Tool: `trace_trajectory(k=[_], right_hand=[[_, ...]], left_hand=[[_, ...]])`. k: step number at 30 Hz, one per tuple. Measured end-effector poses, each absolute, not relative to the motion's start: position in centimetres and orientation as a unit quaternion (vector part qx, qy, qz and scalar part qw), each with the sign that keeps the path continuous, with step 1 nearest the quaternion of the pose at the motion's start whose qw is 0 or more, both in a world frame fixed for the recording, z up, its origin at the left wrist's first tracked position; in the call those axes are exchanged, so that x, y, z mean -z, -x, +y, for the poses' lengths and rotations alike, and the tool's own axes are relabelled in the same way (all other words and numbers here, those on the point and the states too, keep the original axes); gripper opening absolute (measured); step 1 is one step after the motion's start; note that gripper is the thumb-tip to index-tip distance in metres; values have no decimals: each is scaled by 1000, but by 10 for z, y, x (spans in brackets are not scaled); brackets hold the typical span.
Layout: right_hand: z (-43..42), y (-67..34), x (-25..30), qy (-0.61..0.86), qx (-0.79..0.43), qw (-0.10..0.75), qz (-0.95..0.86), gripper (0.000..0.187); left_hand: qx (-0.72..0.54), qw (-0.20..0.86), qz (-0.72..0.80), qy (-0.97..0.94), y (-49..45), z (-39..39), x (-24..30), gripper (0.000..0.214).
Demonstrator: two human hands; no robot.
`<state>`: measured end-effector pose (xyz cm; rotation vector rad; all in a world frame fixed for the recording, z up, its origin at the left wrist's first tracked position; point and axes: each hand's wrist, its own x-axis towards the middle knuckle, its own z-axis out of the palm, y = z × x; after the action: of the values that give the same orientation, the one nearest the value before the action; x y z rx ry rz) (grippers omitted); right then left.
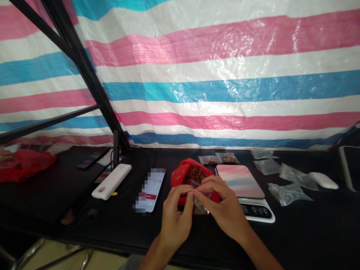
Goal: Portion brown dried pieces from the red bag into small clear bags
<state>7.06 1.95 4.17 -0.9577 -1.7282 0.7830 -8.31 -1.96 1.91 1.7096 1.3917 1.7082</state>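
Note:
My left hand point(176, 213) and my right hand point(223, 200) meet, thumbs and fingers pinching the top edge of a small clear plastic bag point(201, 209). Pale contents show in its lower part, mostly hidden by my fingers. Right behind it stands an open red plastic bag point(180, 170) filled with small reddish-brown dried pieces point(196, 173). Beside my right hand is a white kitchen scale point(260, 218) with a shiny plate point(239, 181) on top and a dark button panel.
Two filled small bags point(219, 159) lie behind the scale. Several clear bags point(289, 193) and a white mouse point(324, 180) are at right. To the left lie a lit phone point(152, 191) and a white power bank point(111, 182). Another person's hand point(5, 154) touches a red bag point(28, 165) far left.

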Motion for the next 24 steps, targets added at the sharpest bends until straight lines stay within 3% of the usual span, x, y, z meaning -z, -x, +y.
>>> trace_trajectory(k=[4,15,19,21,24], right_hand=[[22,-74,-47,377,-335,456,-733,12],[34,-82,-41,365,-296,544,-695,31],[37,-96,-49,388,-216,598,-668,24],[34,-96,-52,387,-196,577,-692,15],[26,-83,-52,388,-212,483,-755,19]], left_hand=[[-621,168,475,-600,93,-21,-19,16],[-667,162,527,-501,96,-21,-22,18],[-669,140,545,-485,110,-19,-26,14],[-662,161,536,-498,111,-21,-25,15],[-659,228,513,-501,104,-24,-24,20]])
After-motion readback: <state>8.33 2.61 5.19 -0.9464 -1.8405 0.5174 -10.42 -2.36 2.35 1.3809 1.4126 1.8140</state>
